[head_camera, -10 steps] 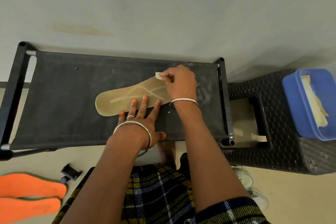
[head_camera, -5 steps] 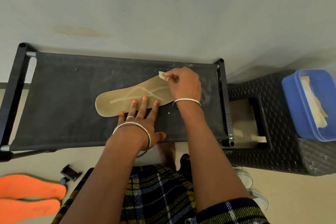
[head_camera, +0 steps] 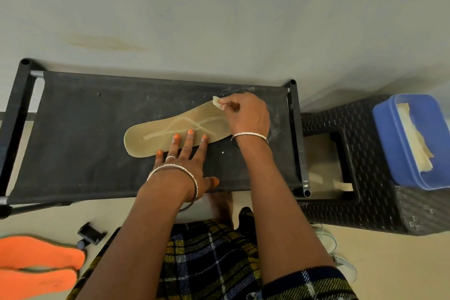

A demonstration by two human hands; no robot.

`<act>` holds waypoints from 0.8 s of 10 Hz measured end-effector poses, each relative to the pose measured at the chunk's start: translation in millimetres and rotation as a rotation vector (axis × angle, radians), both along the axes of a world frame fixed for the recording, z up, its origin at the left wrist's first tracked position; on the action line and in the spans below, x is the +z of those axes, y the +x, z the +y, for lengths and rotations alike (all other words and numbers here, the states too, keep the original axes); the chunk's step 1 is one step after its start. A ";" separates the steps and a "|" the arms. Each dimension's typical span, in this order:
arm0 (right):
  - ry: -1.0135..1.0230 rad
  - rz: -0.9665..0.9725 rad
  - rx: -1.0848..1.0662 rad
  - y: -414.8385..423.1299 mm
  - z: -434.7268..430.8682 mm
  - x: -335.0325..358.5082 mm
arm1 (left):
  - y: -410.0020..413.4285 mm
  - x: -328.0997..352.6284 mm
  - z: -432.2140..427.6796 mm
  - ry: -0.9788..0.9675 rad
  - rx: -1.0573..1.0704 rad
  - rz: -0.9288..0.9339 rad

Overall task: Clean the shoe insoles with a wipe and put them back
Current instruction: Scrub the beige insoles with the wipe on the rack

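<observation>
A tan insole (head_camera: pixel 155 135) with a pale line pattern lies flat on the black fabric shelf (head_camera: pixel 80 136), heel end to the left. My left hand (head_camera: pixel 187 161) presses its near edge with straight, spread fingers. My right hand (head_camera: pixel 246 115) pinches a small pale wipe (head_camera: pixel 217 102) against the insole's far right end, which it partly hides. Two orange insoles (head_camera: pixel 41 265) lie on the floor at the lower left.
A blue plastic tub (head_camera: pixel 387 143) holding pale wipes sits on a dark woven stool (head_camera: pixel 375 204) to the right. A white shoe (head_camera: pixel 341 256) shows by my right arm on the floor. A small black clip (head_camera: pixel 91 232) lies near the orange insoles. A wall stands behind the shelf.
My right hand with the wipe has shifted slightly along the insole's right end. My left hand and the insole have stayed put.
</observation>
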State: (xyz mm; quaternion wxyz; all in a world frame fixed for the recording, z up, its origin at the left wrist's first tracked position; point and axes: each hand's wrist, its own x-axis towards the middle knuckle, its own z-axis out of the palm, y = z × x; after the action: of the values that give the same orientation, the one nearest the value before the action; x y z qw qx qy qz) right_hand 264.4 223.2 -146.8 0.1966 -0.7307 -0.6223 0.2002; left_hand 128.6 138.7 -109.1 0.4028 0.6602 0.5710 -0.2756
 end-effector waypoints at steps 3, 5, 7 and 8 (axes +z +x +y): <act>-0.235 0.090 -0.155 31.3 7.7 12.1 | -0.5 1.7 0.3 -0.005 -0.006 0.006; -0.041 0.137 -0.222 32.9 4.4 5.3 | -1.1 2.0 1.0 -0.004 0.005 -0.008; -0.072 0.170 -0.256 40.8 6.9 3.9 | -0.6 1.3 -0.3 0.003 0.004 -0.005; -0.323 0.196 -0.202 44.5 10.5 5.4 | -0.3 1.5 0.5 -0.004 0.004 0.000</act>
State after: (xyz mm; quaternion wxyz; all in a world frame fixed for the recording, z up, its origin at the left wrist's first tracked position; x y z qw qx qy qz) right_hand 309.0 233.8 -141.4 0.1555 -0.7885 -0.4835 0.3469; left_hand 128.2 139.3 -107.6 0.4046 0.6582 0.5717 -0.2761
